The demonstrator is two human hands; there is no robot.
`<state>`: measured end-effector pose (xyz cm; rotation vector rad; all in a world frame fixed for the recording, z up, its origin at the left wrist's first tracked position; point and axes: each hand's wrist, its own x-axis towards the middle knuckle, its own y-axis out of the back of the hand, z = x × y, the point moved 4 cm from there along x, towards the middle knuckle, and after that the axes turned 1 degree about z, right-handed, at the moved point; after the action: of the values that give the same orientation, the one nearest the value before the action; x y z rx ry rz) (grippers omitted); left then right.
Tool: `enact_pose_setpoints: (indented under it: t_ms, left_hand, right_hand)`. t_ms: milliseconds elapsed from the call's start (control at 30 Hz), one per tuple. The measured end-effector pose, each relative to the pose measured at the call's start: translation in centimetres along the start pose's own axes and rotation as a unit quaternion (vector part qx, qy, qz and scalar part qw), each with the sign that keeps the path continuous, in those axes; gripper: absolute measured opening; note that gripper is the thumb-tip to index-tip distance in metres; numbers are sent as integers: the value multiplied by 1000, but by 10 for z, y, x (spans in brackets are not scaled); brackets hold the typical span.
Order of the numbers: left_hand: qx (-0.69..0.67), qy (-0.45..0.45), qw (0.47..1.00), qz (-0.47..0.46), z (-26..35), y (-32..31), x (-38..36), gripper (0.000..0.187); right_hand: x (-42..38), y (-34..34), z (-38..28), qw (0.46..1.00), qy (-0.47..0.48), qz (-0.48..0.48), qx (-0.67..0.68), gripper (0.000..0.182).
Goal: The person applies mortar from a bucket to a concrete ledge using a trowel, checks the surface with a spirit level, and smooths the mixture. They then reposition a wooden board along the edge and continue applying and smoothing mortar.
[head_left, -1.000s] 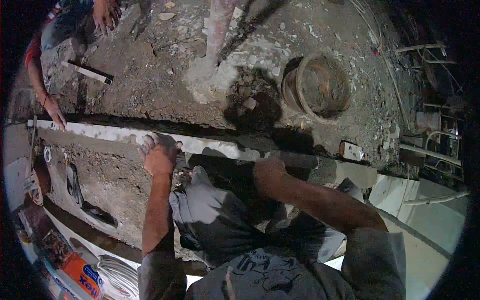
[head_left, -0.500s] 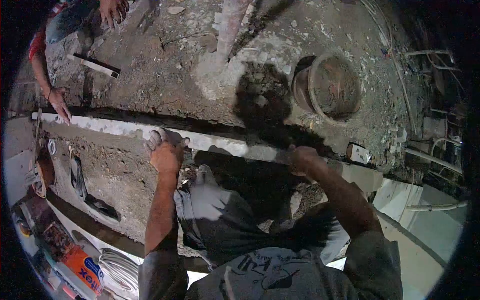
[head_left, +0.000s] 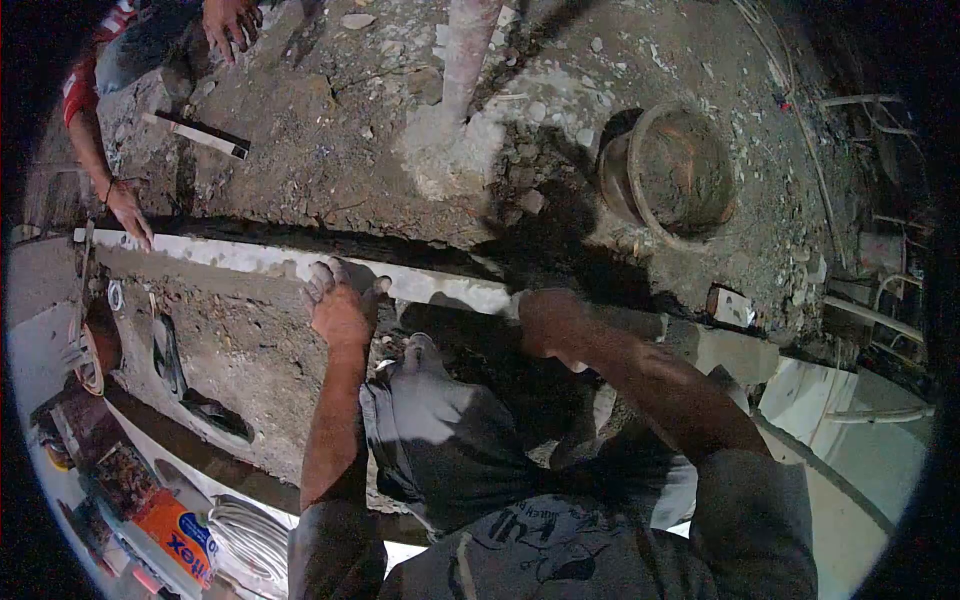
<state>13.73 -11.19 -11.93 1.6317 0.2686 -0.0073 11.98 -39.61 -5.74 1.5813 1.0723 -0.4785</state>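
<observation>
A long, pale, straight bar (head_left: pixel 230 257), smeared with grey, lies across the ground along a narrow dark trench. My left hand (head_left: pixel 342 305) is closed over it near the middle, fingers on the far side and thumb to the right. Farther right, in shadow, my right hand (head_left: pixel 553 322) is clenched at the bar; its fingertips are hidden. A co-worker's hand (head_left: pixel 130 214) rests on the bar's left end, and that person's other hand (head_left: pixel 232 28) hangs at the top left. Between my arms is a dusty trouser leg (head_left: pixel 430 400).
A bucket (head_left: pixel 685 170) of grey mix stands beyond the bar. A post (head_left: pixel 468 60) rises at the top, and a short metal channel (head_left: pixel 198 135) lies at the left. An orange bag (head_left: pixel 175 535) and coiled cable (head_left: pixel 245 540) are at lower left, pale panels (head_left: pixel 810 400) at right.
My right hand has slid left along the bar, closer to my left hand. My left hand keeps its place on it. The whole view has shifted slightly.
</observation>
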Motion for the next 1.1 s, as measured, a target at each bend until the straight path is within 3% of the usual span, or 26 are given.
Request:
enact_pose_setpoints:
  t_ms: [133, 200, 267, 333, 500, 567, 600, 667, 767, 900, 967, 1033, 1100]
  left_hand:
    - [3, 13, 999, -35, -1, 1, 2, 100]
    - [9, -13, 1000, -15, -3, -6, 1, 100]
    - [20, -15, 999, 28, -2, -8, 2, 99]
    - [30, -19, 997, 68, -1, -7, 1, 97]
    - [11, 13, 993, -119, -2, 1, 5, 91]
    - [-8, 26, 985, -169, -2, -1, 4, 93]
    - [-4, 18, 989, -144, -2, 1, 4, 93]
    - [4, 8, 993, -121, -2, 1, 1, 92]
    - [9, -8, 999, -50, 2, 7, 1, 93]
    - [11, 6, 994, -112, -3, -2, 3, 96]
    - [37, -3, 993, -108, -4, -4, 3, 96]
    - [1, 6, 995, -96, 1, 6, 2, 97]
    - [-31, 22, 985, -167, -4, 3, 6, 98]
  right_hand:
    - [2, 3, -15, 998, 36, 43, -39, 26]
    - [0, 3, -20, 996, 49, 72, -30, 25]
    - [-3, 3, -19, 999, 15, 46, 24, 43]
    - [-12, 5, -23, 997, 32, 57, 35, 46]
    - [-33, 23, -11, 990, 64, 70, 108, 51]
    - [-35, 22, 17, 954, 156, 131, 221, 49]
    - [-39, 29, 26, 936, 189, 148, 257, 48]
    - [-42, 34, 49, 939, 78, 71, 328, 45]
    - [-25, 10, 81, 953, 31, 112, 279, 49]
    - [-12, -10, 81, 976, 4, 153, 154, 49]
    - [2, -23, 66, 996, -35, -30, 82, 46]
    - [10, -16, 45, 995, -42, -24, 87, 43]
    - [19, -7, 28, 995, -47, -14, 88, 39]
